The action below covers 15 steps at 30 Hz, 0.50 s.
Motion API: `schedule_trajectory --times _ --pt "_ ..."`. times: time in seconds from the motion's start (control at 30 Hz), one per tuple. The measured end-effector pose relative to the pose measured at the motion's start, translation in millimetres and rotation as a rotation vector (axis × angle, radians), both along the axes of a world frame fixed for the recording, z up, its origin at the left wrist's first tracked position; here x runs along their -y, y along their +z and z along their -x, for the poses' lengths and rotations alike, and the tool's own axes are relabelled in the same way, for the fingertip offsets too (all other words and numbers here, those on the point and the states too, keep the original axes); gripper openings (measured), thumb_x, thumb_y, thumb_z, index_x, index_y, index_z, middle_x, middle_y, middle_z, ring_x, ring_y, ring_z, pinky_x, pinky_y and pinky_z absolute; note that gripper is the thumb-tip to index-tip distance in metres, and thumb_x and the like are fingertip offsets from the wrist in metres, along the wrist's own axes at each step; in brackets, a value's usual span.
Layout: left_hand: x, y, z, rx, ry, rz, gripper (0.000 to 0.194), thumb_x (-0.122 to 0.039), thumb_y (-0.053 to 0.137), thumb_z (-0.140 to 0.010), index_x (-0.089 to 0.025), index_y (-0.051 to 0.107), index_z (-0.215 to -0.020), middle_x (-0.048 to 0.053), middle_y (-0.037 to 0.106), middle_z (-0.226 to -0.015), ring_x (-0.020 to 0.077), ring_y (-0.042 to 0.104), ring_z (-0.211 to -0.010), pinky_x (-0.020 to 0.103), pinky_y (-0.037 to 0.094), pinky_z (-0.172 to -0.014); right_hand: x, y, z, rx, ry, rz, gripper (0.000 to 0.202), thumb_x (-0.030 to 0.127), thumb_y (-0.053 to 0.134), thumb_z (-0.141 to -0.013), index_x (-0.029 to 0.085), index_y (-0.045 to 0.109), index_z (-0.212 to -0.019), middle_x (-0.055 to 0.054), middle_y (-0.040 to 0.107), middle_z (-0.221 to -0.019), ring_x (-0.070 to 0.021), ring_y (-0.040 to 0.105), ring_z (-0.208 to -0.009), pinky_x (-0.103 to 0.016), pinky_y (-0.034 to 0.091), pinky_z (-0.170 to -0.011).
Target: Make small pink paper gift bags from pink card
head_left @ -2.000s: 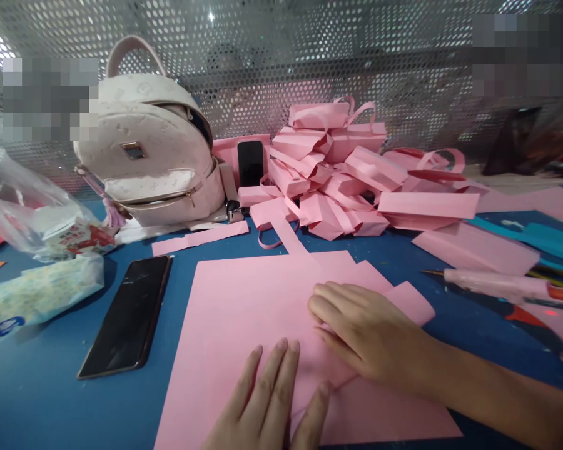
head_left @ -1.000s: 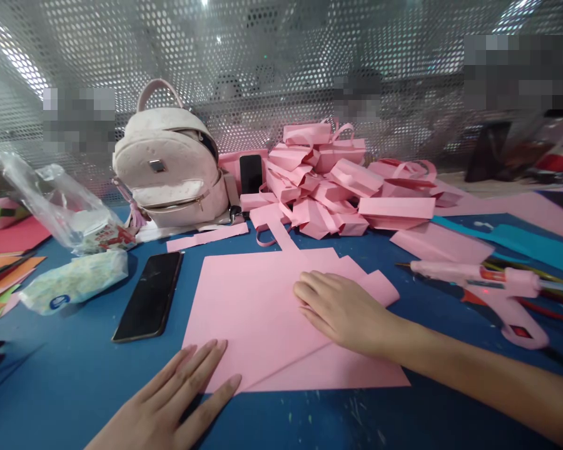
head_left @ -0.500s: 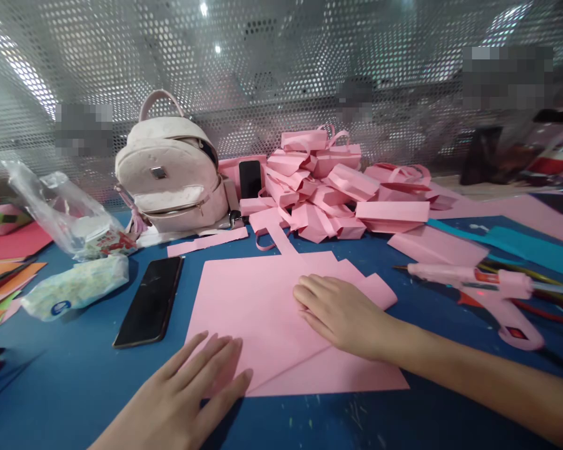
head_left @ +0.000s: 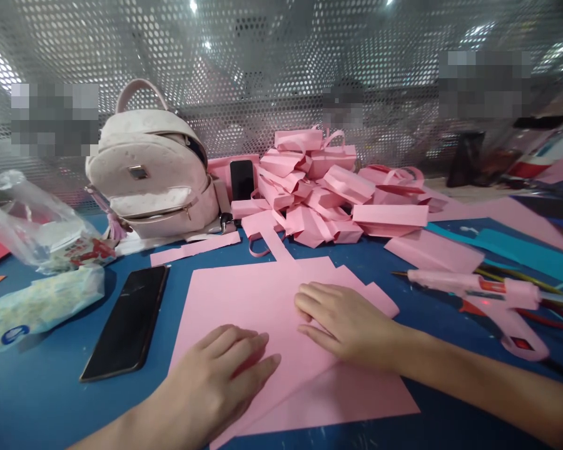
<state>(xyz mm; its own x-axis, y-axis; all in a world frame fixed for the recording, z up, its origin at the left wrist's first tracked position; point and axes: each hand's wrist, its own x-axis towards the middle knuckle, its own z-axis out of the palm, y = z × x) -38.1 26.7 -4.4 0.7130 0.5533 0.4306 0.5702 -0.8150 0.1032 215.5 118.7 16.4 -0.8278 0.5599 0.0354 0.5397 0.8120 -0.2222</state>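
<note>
Blue tabletop [head_left: 51, 394], backed by a perforated metal screen [head_left: 263, 50], with pink paper [head_left: 239, 294] under two hands

At the far left, a clear plastic bag [head_left: 19, 215] is seen behind a patterned soft packet [head_left: 47, 307]. Beside the packet, a dark phone [head_left: 126, 325] is laid flat. Behind these, a pale backpack [head_left: 152, 178] is stood near the screen, its top partly unzipped.

Near the front, the left hand [head_left: 223, 369] is held over the lower left of the pink paper, half open, thumb parted from the fingers, nothing seen in its grasp; whether the paper is touched cannot be told. Beyond the paper, a second phone [head_left: 242, 180] is propped upright beside a heap of pink paper bags [head_left: 319, 194].

Toward the paper's right side, the right hand [head_left: 344, 322] is rested with fingers bent close together; whether anything is gripped beneath them cannot be told. Farther right, a pink glue gun [head_left: 478, 290] is laid with its nozzle pointed left, near turquoise paper [head_left: 525, 247].
</note>
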Motion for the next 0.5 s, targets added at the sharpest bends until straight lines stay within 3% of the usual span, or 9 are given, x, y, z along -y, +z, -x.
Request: schedule_trajectory --times 0.1,0.3,0.5 --pt "-1 -2.7 2 -0.012 -0.016 -0.012 0.032 -0.012 0.055 -0.099 -0.011 0.064 -0.13 0.012 0.07 -0.119 0.025 0.065 -0.104 0.04 0.059 -0.088 -3 0.0 -3 0.026 -0.038 0.02 0.017 0.029 0.061 -0.095 0.018 0.054 -0.085 -0.003 0.059 -0.086 -0.0191 0.051 -0.074 -0.031 0.036 -0.067" --pt "-4 -6.7 2 -0.013 -0.013 -0.09 0.032 -0.012 0.05 -0.101 -0.011 0.066 -0.129 0.011 0.072 -0.117 0.0257 0.067 -0.1 0.041 0.061 -0.084 -10 -1.1 -8 0.009 0.002 0.015 0.024 0.029 0.049 -0.102 0.019 0.053 -0.08 -0.002 0.058 -0.082 -0.0182 0.052 -0.073 -0.031 0.033 -0.066" --pt "-5 -7.3 0 -0.011 0.002 -0.103 0.031 -0.014 0.05 -0.102 -0.009 0.066 -0.129 0.009 0.073 -0.115 0.0241 0.068 -0.099 0.038 0.06 -0.084 -12 -7.0 -10 -0.003 0.017 -0.02 0.024 0.026 0.047 -0.102 0.02 0.053 -0.08 -0.001 0.058 -0.082 -0.0181 0.051 -0.072 -0.031 0.031 -0.065"
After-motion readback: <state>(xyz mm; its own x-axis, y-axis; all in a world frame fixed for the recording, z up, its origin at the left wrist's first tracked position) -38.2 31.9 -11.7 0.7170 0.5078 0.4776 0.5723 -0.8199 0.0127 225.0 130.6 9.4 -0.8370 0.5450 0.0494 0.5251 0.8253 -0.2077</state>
